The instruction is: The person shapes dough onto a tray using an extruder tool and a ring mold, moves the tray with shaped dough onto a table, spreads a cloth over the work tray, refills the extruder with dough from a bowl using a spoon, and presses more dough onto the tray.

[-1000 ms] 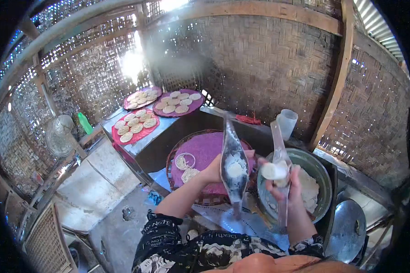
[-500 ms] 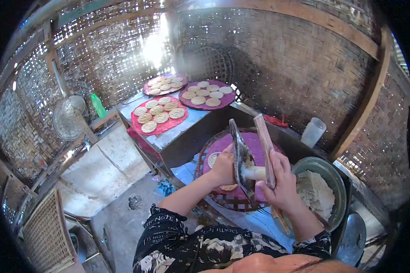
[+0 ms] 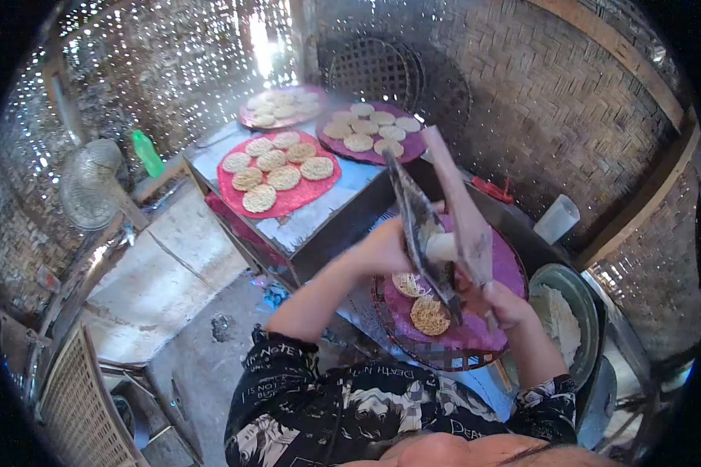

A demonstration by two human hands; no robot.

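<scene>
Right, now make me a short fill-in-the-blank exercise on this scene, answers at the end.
1. The bottle by the woven wall is coloured ____.
2. The dark press piece is in the person's ____ hand.
3. The big tub stands on the person's ____ side.
4. Of the bottle and the cup, the one nearer the tub is the ____.

Missing words: green; left; right; cup.

Dark board [image 3: 413, 215], wooden bar [image 3: 467, 222] tilted above purple tray [image 3: 509, 268]; pale plunger [image 3: 442, 247] between.
</scene>
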